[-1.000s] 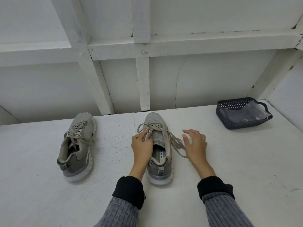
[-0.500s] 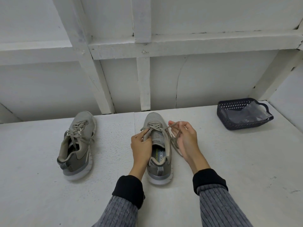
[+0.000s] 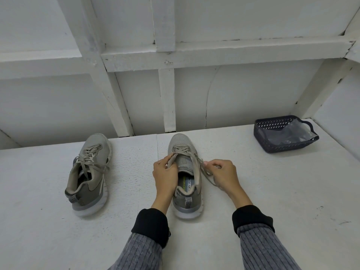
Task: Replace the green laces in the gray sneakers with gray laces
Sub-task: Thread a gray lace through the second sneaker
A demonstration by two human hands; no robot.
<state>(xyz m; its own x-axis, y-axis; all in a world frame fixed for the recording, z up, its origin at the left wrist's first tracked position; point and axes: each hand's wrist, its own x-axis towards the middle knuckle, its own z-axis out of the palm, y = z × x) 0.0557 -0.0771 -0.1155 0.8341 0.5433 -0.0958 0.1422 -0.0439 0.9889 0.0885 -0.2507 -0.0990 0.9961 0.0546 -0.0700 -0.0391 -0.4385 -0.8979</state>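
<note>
Two gray sneakers stand on the white table, toes pointing away from me. The left sneaker (image 3: 88, 172) is laced with a loose pale lace and nobody touches it. The right sneaker (image 3: 185, 172) sits right in front of me. My left hand (image 3: 164, 172) grips its left upper edge near the eyelets. My right hand (image 3: 223, 173) pinches the pale lace (image 3: 203, 170) and draws it out to the right of the shoe. Only the front eyelets are still laced; the tongue is bare.
A dark blue plastic basket (image 3: 272, 142) with a clear plastic bag inside stands at the back right of the table. White wall beams rise directly behind the shoes.
My right hand went from lying flat beside the shoe to picking up the lace, then pulled it out to the right. My left hand stayed on the shoe.
</note>
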